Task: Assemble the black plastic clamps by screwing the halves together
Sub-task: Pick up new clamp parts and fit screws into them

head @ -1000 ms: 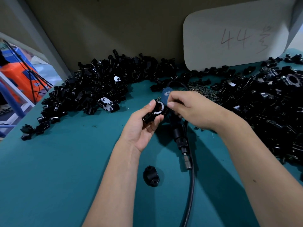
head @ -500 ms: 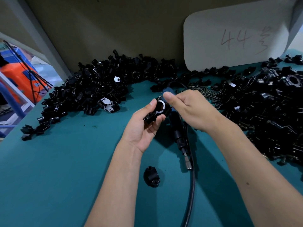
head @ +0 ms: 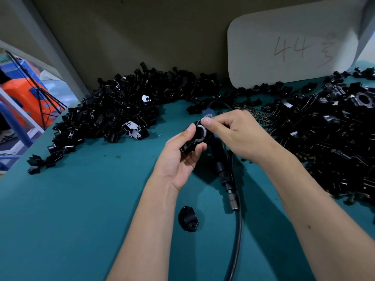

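I held clamp (head: 196,138) in left hand (head: 178,159), bore up for access; right hand (head: 233,134) fingertips pinched at far rim, probably seating screw

You hold a glossy black plastic clamp with a round bore (head: 197,136), its moulded faces catching light. Below it, on the matt teal cloth-like table cover (head: 81,209), lies a smooth black plastic clamp half with two screw holes (head: 188,219). Just right of the held clamp rests a black power screwdriver with a bare metal tip (head: 225,175), trailing a smooth rubbery black cable (head: 237,236). Further right, small dull metal screws (head: 257,115) lie heaped.
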The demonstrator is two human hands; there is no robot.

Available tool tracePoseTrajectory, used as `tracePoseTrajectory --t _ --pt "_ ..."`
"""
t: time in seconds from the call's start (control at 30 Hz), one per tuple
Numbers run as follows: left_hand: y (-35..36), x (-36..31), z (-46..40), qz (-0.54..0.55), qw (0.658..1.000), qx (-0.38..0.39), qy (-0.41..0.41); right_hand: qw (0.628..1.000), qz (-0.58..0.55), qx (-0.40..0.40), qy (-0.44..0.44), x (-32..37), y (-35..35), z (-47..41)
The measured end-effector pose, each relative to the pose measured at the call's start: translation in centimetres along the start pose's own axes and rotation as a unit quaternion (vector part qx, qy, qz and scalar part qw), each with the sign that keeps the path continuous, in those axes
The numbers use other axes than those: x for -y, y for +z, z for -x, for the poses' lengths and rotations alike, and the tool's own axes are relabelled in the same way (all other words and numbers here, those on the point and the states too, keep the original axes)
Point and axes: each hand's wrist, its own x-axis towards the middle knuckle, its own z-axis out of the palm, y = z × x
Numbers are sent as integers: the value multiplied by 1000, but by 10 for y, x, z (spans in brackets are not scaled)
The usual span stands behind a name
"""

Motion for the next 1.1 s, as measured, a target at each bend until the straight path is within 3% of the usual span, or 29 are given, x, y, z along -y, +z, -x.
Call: tracePoseTrajectory --t 0.23,0.67,0.83,0.9,1.0,1.1 --pt "-4 0 -1 0 1000 -15 0 995 4 93 32 -2 -8 -1" --pt "-4 4 -2 -46 998 41 34 999 37 17 -11 -10 -2 0" --pt "-5 5 -7 -70 995 29 72 994 75 -48 70 -6 3 -2" --pt "-5 7 -9 -92 991 24 94 994 85 -57 48 -8 2 -2" --pt "-5 7 -11 -113 987 30 115 998 57 -10 -27 -10 2 -2" --pt "-5 7 -10 -146 980 29 130 997 70 13 -43 -12 4 -4"
